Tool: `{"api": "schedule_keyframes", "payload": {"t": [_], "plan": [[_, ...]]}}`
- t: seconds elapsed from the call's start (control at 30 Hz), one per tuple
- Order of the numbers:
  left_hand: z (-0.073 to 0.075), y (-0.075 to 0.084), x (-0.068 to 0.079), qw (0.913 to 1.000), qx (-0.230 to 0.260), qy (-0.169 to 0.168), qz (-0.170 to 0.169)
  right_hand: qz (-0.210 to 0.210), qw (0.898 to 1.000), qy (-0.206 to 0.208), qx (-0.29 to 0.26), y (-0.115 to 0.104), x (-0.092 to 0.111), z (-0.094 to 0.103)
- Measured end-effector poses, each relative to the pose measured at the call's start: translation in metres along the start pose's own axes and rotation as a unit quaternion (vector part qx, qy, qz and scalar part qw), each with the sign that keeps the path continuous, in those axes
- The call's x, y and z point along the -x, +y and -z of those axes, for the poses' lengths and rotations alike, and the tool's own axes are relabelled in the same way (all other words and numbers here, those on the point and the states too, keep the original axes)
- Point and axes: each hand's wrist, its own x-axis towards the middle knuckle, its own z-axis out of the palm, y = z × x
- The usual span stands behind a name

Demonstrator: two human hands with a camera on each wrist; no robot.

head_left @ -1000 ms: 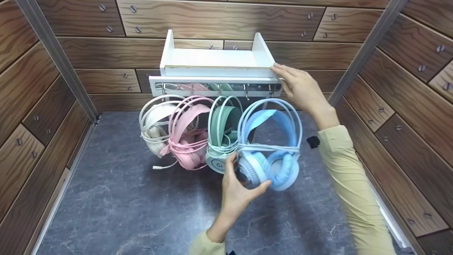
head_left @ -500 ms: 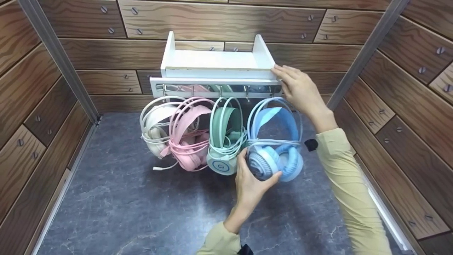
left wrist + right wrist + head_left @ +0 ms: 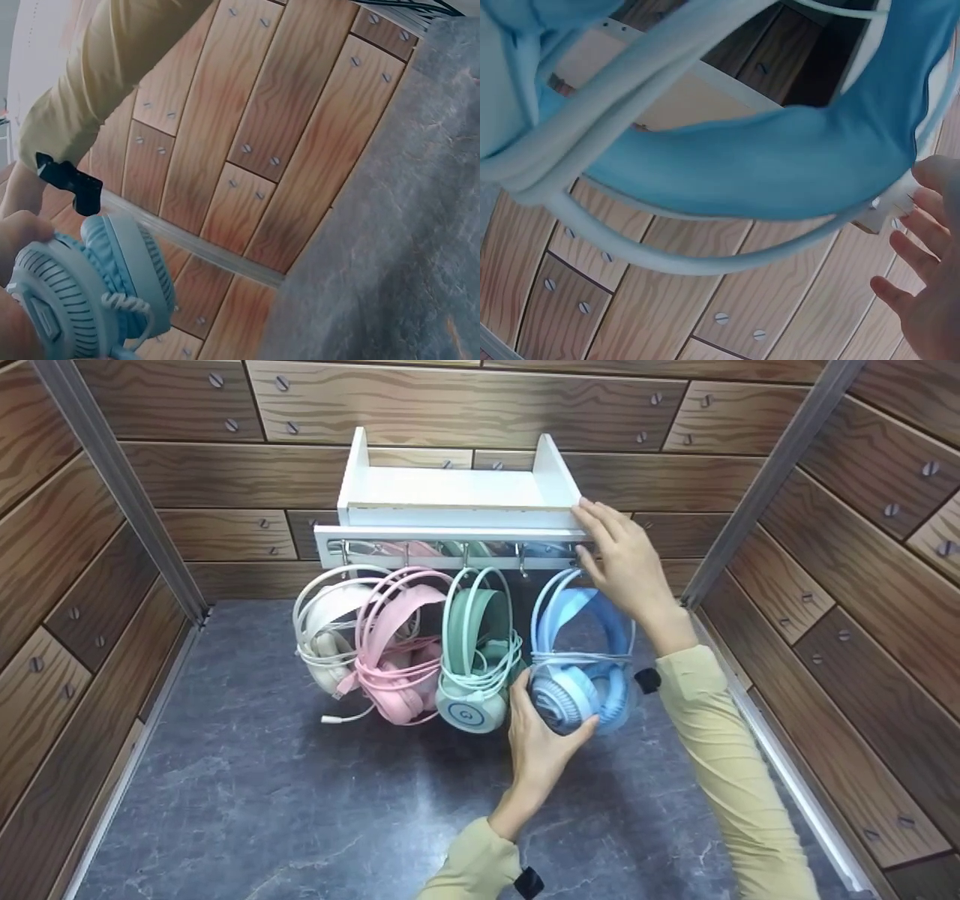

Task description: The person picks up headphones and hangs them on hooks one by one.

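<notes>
Blue headphones (image 3: 574,607) hang by their headband at the right end of the white hook rack (image 3: 420,534). My left hand (image 3: 541,742) holds their left ear cup, fingers on one side and thumb on the other; the left wrist view shows the ribbed cup (image 3: 67,300) close up. At the rack's right end, my right hand (image 3: 626,562) rests its fairly straight fingers on the white shelf's corner. In the right wrist view its fingers (image 3: 915,259) are spread beside the blue headband (image 3: 780,161). This hand hides the rightmost hook in the head view.
Left of the blue pair hang green headphones (image 3: 474,660), pink headphones (image 3: 401,660) and white headphones (image 3: 330,630), cables wound round them. A bare metal hook (image 3: 521,556) sits between green and blue. Wood-patterned walls (image 3: 450,405) enclose the grey marbled floor (image 3: 300,802).
My left hand has moved the blue headphones rightward and back, up against the rack's right end. My right hand has shifted slightly, its thumb side now over the rack's end.
</notes>
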Motion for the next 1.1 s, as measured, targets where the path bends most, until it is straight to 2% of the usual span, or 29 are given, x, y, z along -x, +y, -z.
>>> {"api": "schedule_keyframes", "payload": {"t": [0.27, 0.47, 0.6, 0.93, 1.1], "plan": [[-0.011, -0.008, -0.004, 0.9986, -0.051, 0.000, -0.012, 0.005, 0.999, 0.009, 0.031, -0.003, 0.004, -0.008], [-0.020, -0.013, -0.006, 0.9972, -0.066, 0.022, -0.029, -0.004, 0.997, -0.008, 0.080, -0.006, 0.008, -0.015], [-0.024, -0.014, -0.006, 0.9956, -0.079, 0.030, -0.040, -0.009, 0.996, -0.004, 0.092, -0.006, 0.011, -0.017], [-0.026, -0.016, -0.009, 0.9817, -0.172, 0.030, -0.075, 0.003, 0.996, 0.006, 0.087, -0.002, 0.011, -0.017], [-0.026, -0.018, -0.010, 0.9776, -0.200, 0.012, -0.064, 0.008, 0.996, 0.011, 0.084, 0.001, 0.011, -0.019]]}}
